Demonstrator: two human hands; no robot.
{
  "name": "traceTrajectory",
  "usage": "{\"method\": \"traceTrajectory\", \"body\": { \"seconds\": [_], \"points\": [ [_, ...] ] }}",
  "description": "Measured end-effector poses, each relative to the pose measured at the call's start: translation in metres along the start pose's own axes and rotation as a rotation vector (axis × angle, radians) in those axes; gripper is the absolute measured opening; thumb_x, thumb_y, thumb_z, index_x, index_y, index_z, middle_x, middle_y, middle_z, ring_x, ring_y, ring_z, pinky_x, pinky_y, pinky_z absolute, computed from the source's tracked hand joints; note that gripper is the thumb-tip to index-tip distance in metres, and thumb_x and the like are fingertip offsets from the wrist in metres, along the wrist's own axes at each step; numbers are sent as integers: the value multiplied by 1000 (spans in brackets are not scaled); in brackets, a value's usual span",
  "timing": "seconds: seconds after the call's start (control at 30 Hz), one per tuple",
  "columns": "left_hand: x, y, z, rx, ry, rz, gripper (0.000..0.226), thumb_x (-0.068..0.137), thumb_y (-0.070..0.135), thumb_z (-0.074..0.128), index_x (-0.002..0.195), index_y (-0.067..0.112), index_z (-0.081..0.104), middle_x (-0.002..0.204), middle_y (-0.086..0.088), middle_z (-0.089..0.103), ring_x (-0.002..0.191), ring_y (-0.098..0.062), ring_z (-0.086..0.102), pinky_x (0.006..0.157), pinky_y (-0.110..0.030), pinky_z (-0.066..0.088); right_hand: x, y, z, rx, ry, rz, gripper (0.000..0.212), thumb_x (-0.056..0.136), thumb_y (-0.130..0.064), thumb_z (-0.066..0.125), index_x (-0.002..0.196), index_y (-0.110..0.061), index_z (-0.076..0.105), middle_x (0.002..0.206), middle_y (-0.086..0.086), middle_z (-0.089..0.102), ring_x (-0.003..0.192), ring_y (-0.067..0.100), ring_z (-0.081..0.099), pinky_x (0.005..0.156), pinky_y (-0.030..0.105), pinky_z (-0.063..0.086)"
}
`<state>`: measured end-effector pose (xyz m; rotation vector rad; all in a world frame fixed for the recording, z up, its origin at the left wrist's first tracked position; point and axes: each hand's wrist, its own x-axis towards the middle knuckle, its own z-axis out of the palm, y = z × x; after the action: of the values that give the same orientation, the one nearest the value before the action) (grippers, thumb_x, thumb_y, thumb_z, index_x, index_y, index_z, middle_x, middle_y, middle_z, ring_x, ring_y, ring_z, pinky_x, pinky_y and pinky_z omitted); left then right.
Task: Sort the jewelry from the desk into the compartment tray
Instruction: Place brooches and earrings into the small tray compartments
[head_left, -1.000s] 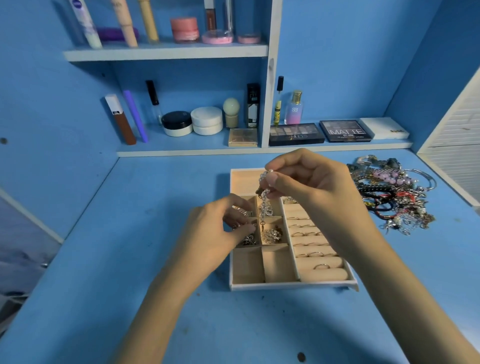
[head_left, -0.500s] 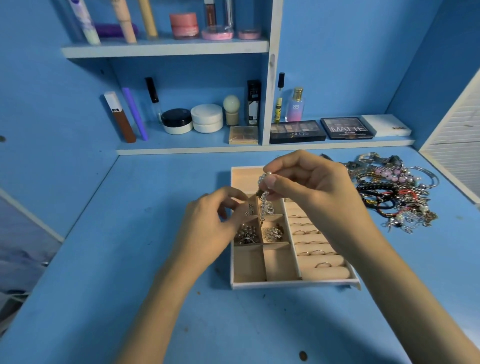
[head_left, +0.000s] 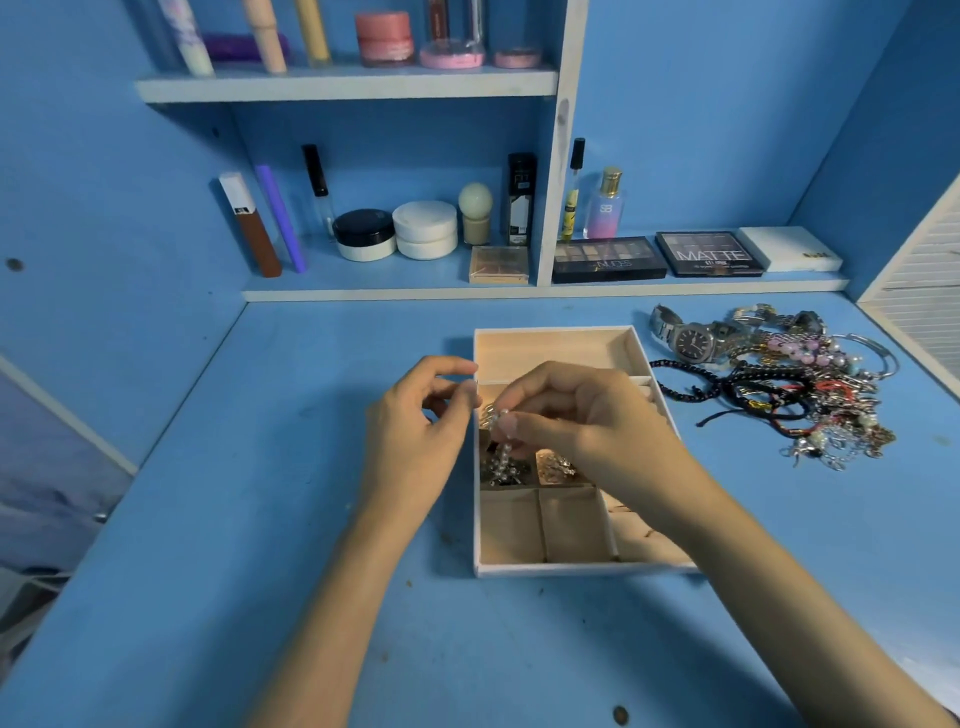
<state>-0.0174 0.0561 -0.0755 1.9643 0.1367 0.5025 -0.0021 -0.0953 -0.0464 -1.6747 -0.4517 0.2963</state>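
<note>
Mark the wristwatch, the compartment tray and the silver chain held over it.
wristwatch (head_left: 695, 343): head view, on its dark dial.
compartment tray (head_left: 550, 349): head view, on the bare floor of its far compartment.
silver chain (head_left: 503, 452): head view, on its dangling beaded length.

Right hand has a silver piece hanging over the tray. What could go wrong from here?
1. The silver piece, pinched by the right hand, dangles into a tray compartment already holding silver jewelry; it may snag or tangle there.
2. The jewelry pile on the desk looks knotted together; pulling one item could drag others, perhaps the watch.
</note>
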Motion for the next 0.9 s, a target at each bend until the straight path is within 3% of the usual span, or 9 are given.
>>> {"method": "traceTrajectory", "body": {
  "seconds": [0.13,0.2,0.3,0.37,0.47,0.67,0.77,0.9],
  "points": [
    [0,0,0,-24,6,-7,16,85,11,59,88,25,64,72,7,69,70,-13,61,58,-20,40,1,10,4,-331,4,-49,9,79,-13,71,80,-22,69,76,-4,73,73,6,67,75,25,52],
    [0,0,0,-34,7,-5,15,85,11,59,87,25,64,72,6,69,70,-16,60,58,-23,41,1,12,5,-383,-3,-68,12,78,-12,71,79,-24,69,78,-6,73,73,2,66,74,19,50],
    [-1,-1,0,-30,7,-1,15,85,12,59,87,26,64,72,6,69,69,-16,59,57,-22,40,2,14,5,-525,10,-113,12,76,-12,72,82,-23,73,63,-25,61,66,-7,57,65,4,38],
    [-1,-1,0,-22,8,3,16,85,12,59,87,27,64,72,6,69,69,-16,59,57,-19,39,2,15,5,-725,35,-185,12,76,-16,72,86,-23,74,60,-29,46,72,-1,45,66,6,33],
    [-1,-1,0,-16,4,5,15,85,12,59,88,26,64,72,7,69,69,-10,59,57,-15,38,0,17,4,-906,65,-251,18,78,-20,69,95,-26,74,71,-20,38,80,11,35,65,17,26],
    [-4,5,2,22,-23,17,14,83,16,61,89,29,64,74,8,67,70,-5,56,59,-14,40,-5,21,-7,-840,83,-251,25,79,-17,66,99,-32,72,77,-6,54,81,15,45,72,25,35],
    [-5,17,9,66,-93,62,14,83,19,62,89,32,64,74,13,65,70,-1,55,61,-12,40,-12,24,-23,-738,174,-237,17,78,-16,67,91,-24,73,71,-16,50,72,1,45,66,11,33],
    [-7,40,35,83,-195,155,13,83,20,62,88,31,65,76,14,65,71,-1,56,63,-11,42,-29,27,-60,-640,287,-186,14,79,-15,63,85,-22,73,69,-9,58,67,-2,50,60,7,35]
  ]
}}
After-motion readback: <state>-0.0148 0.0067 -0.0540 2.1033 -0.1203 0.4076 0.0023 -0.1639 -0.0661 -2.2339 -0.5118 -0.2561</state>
